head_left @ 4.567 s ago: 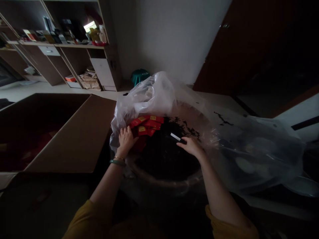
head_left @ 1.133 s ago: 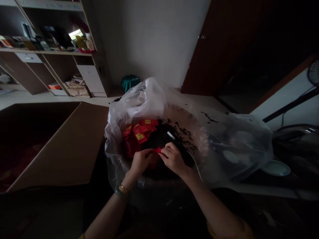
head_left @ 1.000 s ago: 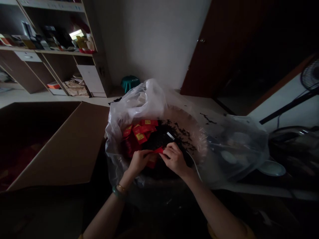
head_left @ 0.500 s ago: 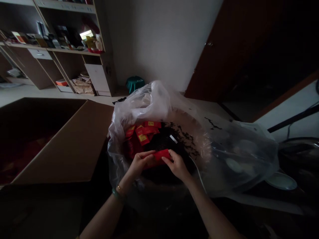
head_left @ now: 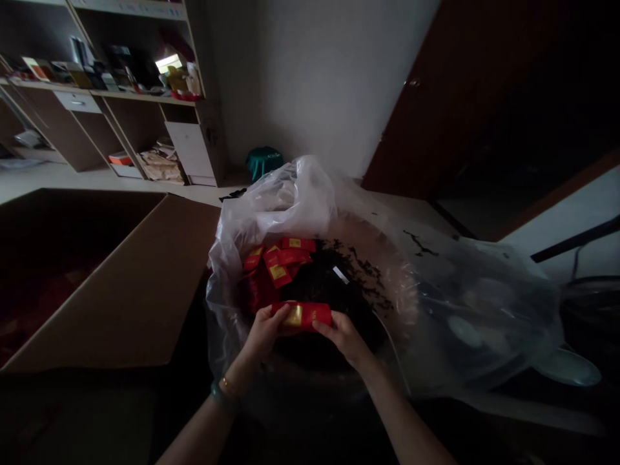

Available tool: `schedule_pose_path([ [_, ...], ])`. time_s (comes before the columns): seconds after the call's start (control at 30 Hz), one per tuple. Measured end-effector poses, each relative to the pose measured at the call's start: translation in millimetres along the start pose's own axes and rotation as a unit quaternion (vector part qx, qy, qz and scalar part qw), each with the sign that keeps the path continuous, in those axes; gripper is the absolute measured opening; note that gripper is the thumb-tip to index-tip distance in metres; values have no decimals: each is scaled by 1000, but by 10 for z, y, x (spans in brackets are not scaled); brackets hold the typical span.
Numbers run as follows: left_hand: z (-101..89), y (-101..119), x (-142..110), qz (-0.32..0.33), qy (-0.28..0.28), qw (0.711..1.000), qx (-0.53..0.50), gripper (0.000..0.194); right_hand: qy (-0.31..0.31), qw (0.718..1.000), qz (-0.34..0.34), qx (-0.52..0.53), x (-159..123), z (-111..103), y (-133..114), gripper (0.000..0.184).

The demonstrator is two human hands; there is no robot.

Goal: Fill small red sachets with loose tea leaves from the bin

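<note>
A red packet point(head_left: 314, 314) with a gold panel is stretched level between my two hands. My left hand point(head_left: 264, 332) pinches its left end, thumb on top, and a bracelet and a green bangle circle that wrist. At the other end my right hand point(head_left: 343, 336) grips with thumb and fingers. Just beyond, several red and yellow packets point(head_left: 279, 261) lie in a heap inside a clear plastic bag point(head_left: 310, 187) with its mouth spread wide. Dark loose leaves, like tea, point(head_left: 365, 271) are scattered in the bag, with a small white strip point(head_left: 340, 275) on the dark pile.
On the left stands an open cardboard box point(head_left: 140, 284) with dim red contents. A shelf desk point(head_left: 130, 97) with clutter is behind it. A green-covered bin point(head_left: 264, 161) sits by the wall. More plastic sheet spreads right, near a pale dish point(head_left: 566, 367).
The packet has come slightly lower and turned, so its gold panel and lettering now show. Both hands stay on its ends. The view has shifted a little.
</note>
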State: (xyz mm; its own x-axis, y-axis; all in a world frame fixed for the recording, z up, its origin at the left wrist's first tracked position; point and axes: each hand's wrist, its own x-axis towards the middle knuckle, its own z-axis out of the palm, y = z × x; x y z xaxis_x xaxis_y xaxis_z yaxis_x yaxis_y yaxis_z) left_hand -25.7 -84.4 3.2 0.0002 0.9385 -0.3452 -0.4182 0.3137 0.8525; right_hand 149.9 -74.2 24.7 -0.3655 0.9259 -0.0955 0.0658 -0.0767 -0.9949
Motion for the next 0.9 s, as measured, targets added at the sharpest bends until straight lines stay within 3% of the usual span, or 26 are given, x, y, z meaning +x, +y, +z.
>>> schedule_pose_path([
  [0.13, -18, -5, -27, 8, -47, 998, 29, 58, 41, 997, 54, 33, 33, 20, 32, 55],
  [0.27, -24, 16, -20, 14, -13, 1000, 12, 59, 57, 998, 16, 25, 52, 58, 61, 55],
  [0.37, -25, 48, -7, 33, 10, 999, 6, 61, 34, 999, -28, 11, 39, 98, 46, 51],
  [0.47, -36, 79, 0, 32, -5, 999, 1, 70, -11, 999, -36, 11, 9, 112, 12, 43],
  [0.6, -85, 65, 14, 32, -55, 996, 56, 73, -15, 997, 17, 70, -38, 73, -6, 46],
  [0.67, -109, 34, 13, 71, -46, 987, 134, 67, -10, 995, 52, 78, -50, 50, 12, 49],
  [0.73, -117, 3, -8, 175, 17, 953, 248, 57, 2, 996, 68, 52, -45, 39, 38, 51],
  [0.77, -114, -9, -27, 242, 53, 916, 315, 54, 7, 997, 66, 35, -35, 40, 49, 52],
  [0.83, -94, -22, -74, 350, 78, 816, 453, 59, 2, 999, 53, 12, -6, 51, 55, 55],
  [0.9, -69, -24, -112, 385, 32, 722, 574, 67, -22, 999, 38, -1, 27, 75, 40, 58],
])
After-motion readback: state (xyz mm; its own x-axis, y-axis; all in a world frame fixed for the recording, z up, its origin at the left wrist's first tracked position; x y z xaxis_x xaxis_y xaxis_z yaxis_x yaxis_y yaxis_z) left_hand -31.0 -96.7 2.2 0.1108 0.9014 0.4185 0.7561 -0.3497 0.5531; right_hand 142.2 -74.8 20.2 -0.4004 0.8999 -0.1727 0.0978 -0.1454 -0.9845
